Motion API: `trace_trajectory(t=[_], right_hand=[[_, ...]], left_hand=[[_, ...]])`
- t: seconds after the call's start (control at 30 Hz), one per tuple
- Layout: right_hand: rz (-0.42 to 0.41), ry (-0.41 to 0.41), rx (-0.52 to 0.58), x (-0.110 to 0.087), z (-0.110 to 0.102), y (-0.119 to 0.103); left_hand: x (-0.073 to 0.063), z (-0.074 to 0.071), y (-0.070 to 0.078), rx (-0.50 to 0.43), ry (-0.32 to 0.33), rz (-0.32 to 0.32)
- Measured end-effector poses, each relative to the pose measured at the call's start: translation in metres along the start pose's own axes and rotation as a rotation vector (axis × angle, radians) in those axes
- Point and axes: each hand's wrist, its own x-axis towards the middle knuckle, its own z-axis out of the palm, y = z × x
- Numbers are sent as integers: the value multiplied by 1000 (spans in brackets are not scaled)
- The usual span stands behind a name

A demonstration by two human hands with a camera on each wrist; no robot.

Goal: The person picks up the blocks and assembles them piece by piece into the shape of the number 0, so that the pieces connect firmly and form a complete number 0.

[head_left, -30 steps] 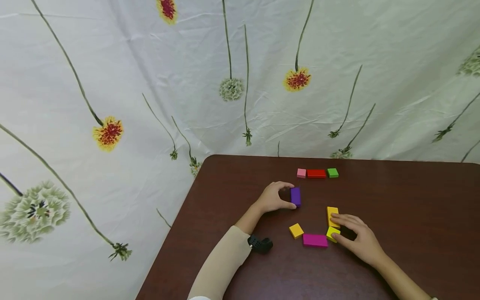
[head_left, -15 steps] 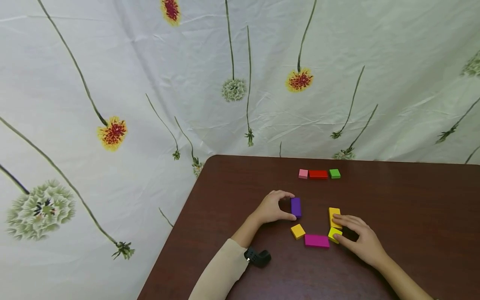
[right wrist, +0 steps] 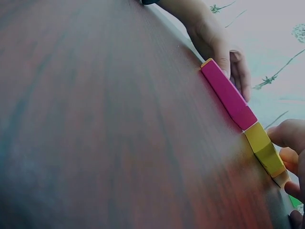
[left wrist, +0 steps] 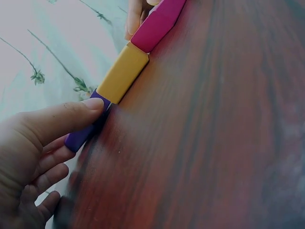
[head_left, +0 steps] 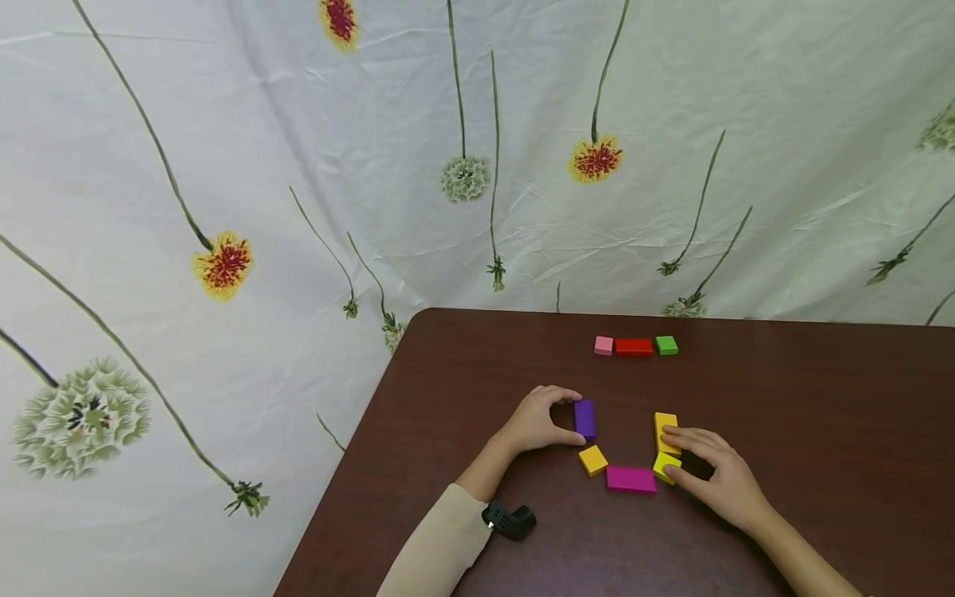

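My left hand point(head_left: 531, 420) grips a purple block point(head_left: 585, 420) by its two ends, thumb at the near end and a finger at the far one. Just in front of it lies an orange square block point(head_left: 593, 460), beside the left end of a magenta block point(head_left: 630, 479). At the magenta block's right end my right hand point(head_left: 715, 478) has its thumb on a small yellow block point(head_left: 663, 468) and fingertips on a longer orange-yellow block point(head_left: 665, 424). Those two touch end to end. In the left wrist view the purple block point(left wrist: 78, 136) comes close against the orange one point(left wrist: 123, 72).
A pink block point(head_left: 603, 346), a red block point(head_left: 633, 347) and a green block point(head_left: 666, 345) form a row near the far edge of the brown table point(head_left: 821, 431). Behind hangs a flowered cloth point(head_left: 522, 232). A dark band point(head_left: 511, 521) circles the left wrist.
My left hand has brought the purple block toward the near side, and slightly left at the end, close to the orange square. My right hand has stayed on its two blocks.
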Motion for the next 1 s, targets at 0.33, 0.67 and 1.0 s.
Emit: trace_trajectory(t=[0.33,0.67,1.0], right_hand=[[-13,6,4,0,1,1],[5,1,8,0,0,1],[5,-4,19,1,0,0]], left_hand=[[-1,1,0,-2,-17,2],[-2,-2,0,3,-44,27],[-2,-7,-4,-21,-96,32]])
